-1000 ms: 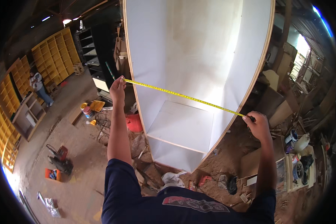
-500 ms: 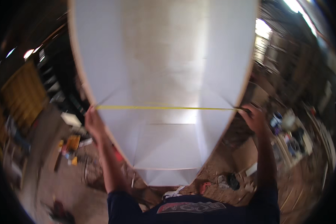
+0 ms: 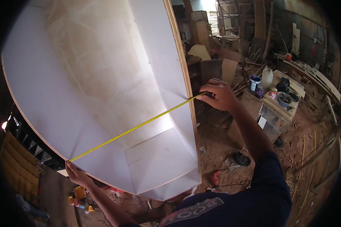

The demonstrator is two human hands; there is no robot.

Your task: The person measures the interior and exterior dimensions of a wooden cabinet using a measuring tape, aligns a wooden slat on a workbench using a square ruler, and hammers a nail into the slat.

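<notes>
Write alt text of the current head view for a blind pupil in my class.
A person's left hand and right hand hold a yellow tape measure straight across an open, white-sided cabinet. To the right, a pale jug and cans stand close together.

Cannot see the top of the tall white cabinet with pale wooden edges (image 3: pixel 102 68), cut off by the upper edge. Cannot make out single marks along the thin yellow tape strip (image 3: pixel 129 131), too fine. Cannot identify the dark piece (image 3: pixel 209 94) inside the bare right hand (image 3: pixel 220 95), mostly hidden by fingers. Cannot judge the tape's tiny end at the bare left hand (image 3: pixel 78 177). Lose the rest of the left arm (image 3: pixel 107 206) and part of the dark navy shirt (image 3: pixel 238 200) below the lower edge. Cannot resolve the blurred blue shape (image 3: pixel 33 207) near the yellow wooden shelving (image 3: pixel 19 162), dim at the rim.
</notes>
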